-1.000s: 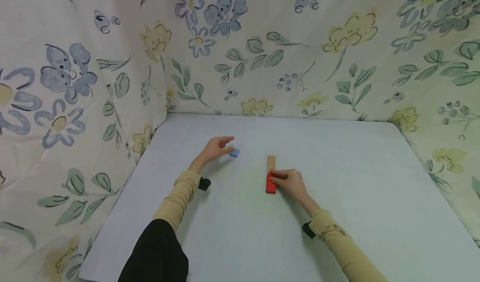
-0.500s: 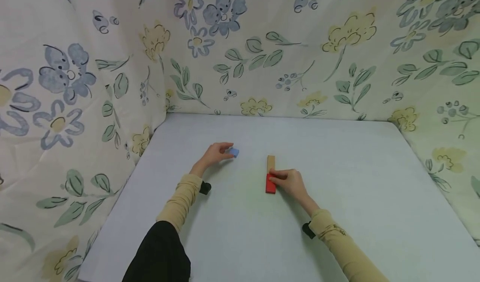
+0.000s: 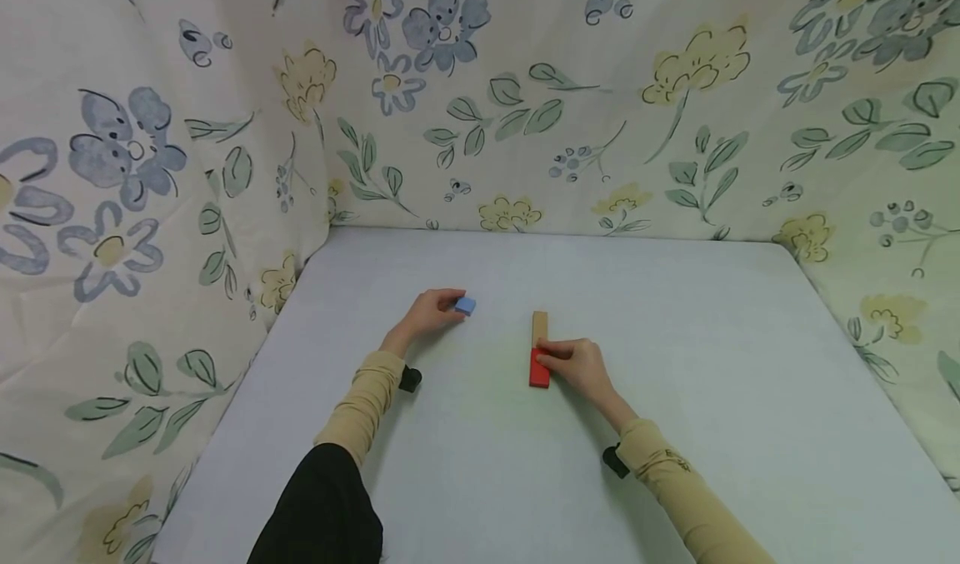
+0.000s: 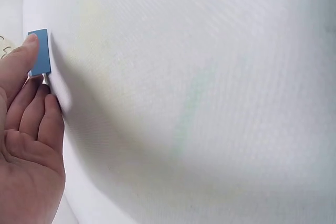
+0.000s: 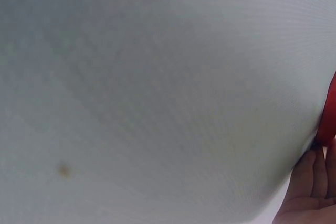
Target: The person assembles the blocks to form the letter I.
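Note:
My left hand (image 3: 427,312) pinches a small blue block (image 3: 466,306) between thumb and fingers, left of the table's middle. In the left wrist view the thumb lies against the face of the blue block (image 4: 42,59), and the other fingers bend beneath. My right hand (image 3: 583,364) grips a red block (image 3: 539,374) from its right side, thumb and fingertips at its upper end. A natural wood-coloured block (image 3: 539,327) lies end to end with the red one, on its far side. Only an edge of the red block (image 5: 329,114) shows in the right wrist view.
The white tabletop (image 3: 480,464) spreads around both hands. A flower-patterned cloth (image 3: 517,131) hangs behind it and along its sides. Each wrist carries a small black camera, the left one (image 3: 409,379) and the right one (image 3: 616,461).
My left hand's raised fingers have come down and taken hold of the blue block, which is now tilted slightly. My right hand stays on the red block.

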{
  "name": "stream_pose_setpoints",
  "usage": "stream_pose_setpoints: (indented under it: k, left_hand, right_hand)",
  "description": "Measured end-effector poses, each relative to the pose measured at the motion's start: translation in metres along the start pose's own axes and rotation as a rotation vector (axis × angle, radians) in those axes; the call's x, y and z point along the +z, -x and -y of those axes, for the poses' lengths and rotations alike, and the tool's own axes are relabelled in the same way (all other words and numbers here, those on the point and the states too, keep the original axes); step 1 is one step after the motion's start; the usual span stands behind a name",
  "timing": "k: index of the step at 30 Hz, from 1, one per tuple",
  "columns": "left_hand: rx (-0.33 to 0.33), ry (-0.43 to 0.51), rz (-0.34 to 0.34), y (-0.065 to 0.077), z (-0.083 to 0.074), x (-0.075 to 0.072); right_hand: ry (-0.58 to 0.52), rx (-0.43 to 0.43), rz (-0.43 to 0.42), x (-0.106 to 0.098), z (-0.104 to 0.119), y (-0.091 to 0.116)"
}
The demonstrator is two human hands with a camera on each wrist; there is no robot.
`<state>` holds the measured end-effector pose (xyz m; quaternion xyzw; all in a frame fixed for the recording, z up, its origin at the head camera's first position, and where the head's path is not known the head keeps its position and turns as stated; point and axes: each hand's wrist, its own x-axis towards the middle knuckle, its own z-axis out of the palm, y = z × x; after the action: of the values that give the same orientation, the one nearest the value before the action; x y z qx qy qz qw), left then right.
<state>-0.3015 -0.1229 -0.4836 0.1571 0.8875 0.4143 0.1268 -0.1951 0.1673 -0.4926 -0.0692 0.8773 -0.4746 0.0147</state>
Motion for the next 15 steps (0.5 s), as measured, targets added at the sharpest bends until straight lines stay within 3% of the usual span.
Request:
stream_pose_setpoints:
  k: [15]
  left_hand:
    - [0.025, -0.039, -0.038, 0.002, 0.0022, 0.0]
  right_hand:
    - [-0.018, -0.009, 0.007, -0.0005, -0.0029, -0.0005]
